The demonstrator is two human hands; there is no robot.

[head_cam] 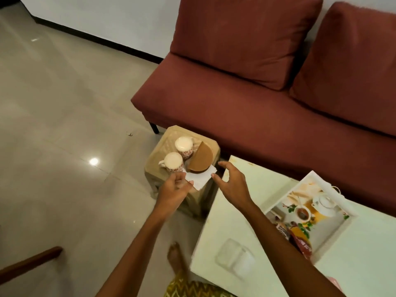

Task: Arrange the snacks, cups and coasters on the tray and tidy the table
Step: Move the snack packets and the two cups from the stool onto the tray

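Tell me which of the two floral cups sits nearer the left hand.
The front cup, handle pointing left, beside the left hand pinching the white napkin; the other cup stands behind it, toward the sofa.

The single view looks from the person's head, forward and steeply down, with both forearms running up from the bottom edge to the left hand and right hand near the middle. The wide lens takes in the small stool at the centre, the white table close at lower right, the red sofa farther off at upper right and the tiled floor on the left.
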